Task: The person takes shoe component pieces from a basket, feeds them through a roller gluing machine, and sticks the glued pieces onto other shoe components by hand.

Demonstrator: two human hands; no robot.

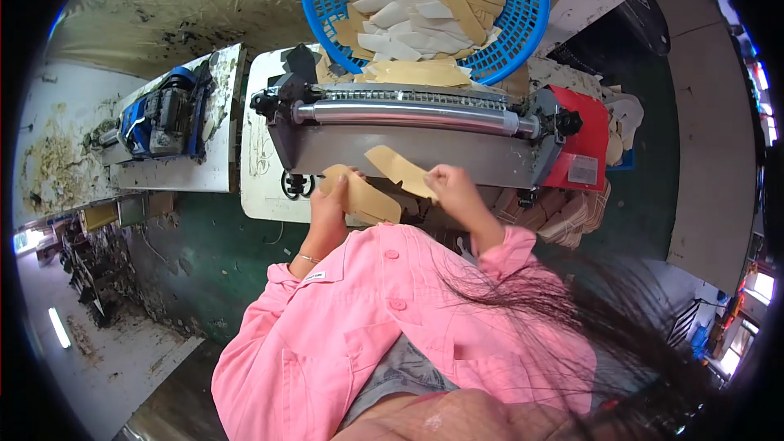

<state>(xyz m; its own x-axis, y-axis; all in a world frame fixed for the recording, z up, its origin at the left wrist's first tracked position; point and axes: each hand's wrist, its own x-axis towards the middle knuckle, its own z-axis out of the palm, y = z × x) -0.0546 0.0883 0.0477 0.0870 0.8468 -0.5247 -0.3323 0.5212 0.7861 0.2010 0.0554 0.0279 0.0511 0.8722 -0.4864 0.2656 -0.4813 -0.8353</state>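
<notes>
My left hand is closed on tan insole-shaped pieces, apparently a small stack, held in front of my chest. In my right hand, the fingers pinch the end of a single tan insole-shaped piece, tilted up to the left. That piece lies over the front plate of a roller machine. Behind it, the shiny metal roller runs across the machine. Both hands are on the near side of the roller, apart from it.
A blue plastic basket behind the machine holds many white and tan pieces. More tan pieces lie between basket and roller. A red side panel is at the machine's right. On the left, a blue motor sits on a stained white board.
</notes>
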